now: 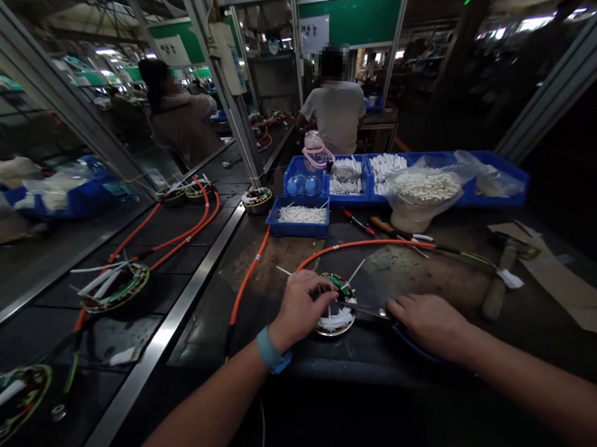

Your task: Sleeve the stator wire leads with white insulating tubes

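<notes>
A round wound motor stator lies on the workbench, with coloured windings and white sleeves on it. My left hand is over its left side, thumb and fingers pinched together above the windings. What they pinch is too small to make out; a thin white piece shows by the fingertips. My right hand is closed around a pair of scissors, whose metal blades point left over the stator, close to my left fingertips. Their dark blue handle is partly hidden under the hand. One thin white sleeve sticks up from the stator's far edge.
Beyond the stator are an orange cable, a blue tray of thin white sleeves, a bagged tub and blue bins. A hammer lies right. More stators stand left past a metal rail. Two people sit further off.
</notes>
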Tool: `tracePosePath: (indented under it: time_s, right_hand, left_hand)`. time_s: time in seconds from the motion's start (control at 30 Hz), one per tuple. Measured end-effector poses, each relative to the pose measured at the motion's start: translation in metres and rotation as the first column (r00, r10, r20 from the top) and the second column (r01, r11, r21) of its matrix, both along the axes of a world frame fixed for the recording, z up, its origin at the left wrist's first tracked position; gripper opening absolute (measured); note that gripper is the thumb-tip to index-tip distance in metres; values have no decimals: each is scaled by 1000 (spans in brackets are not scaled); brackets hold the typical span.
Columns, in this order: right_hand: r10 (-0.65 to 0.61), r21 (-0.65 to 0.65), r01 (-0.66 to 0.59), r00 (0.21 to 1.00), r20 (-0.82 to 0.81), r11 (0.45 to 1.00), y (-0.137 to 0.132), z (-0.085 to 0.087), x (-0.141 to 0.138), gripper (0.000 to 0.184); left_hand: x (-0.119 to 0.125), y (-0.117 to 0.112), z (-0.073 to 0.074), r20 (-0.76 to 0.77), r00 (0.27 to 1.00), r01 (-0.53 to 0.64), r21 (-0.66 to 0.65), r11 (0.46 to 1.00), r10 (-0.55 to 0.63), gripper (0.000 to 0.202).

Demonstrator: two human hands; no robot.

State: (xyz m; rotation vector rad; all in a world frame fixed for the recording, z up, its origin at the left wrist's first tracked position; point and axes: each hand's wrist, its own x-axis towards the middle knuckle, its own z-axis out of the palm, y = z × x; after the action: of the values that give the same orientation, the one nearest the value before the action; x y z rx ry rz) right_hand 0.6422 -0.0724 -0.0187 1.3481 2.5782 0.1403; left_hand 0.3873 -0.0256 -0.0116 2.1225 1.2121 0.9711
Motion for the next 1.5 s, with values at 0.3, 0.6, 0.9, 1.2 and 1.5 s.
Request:
tracePosePath:
  time_s: [0.3, 0.6, 0.9, 1.2, 1.5]
  right_hand:
    - [-223, 46, 230, 968, -117, 972, 12, -28, -7, 35]
    - [-212, 116, 234, 962, -170, 965, 12, -34, 8, 33]
    - [-42, 120, 47, 998, -46, 992, 49, 2, -37, 25]
    - [48, 87, -49, 999, 13, 995, 58, 0, -41, 21]
    - [72, 114, -72, 997, 1, 991, 51, 8, -48, 27]
  left_hand:
    - [35, 43, 30, -323, 927, 206, 16, 978, -190, 39]
    - [-9, 44, 34, 12, 984, -176, 92, 980, 176, 18]
    - [-23, 48, 42, -361, 865, 305, -170, 937, -347, 20]
    - [-39, 49, 18, -108, 990, 72, -134, 988, -87, 15]
    - [-61, 45, 23, -40, 996, 68, -243, 968, -80, 28]
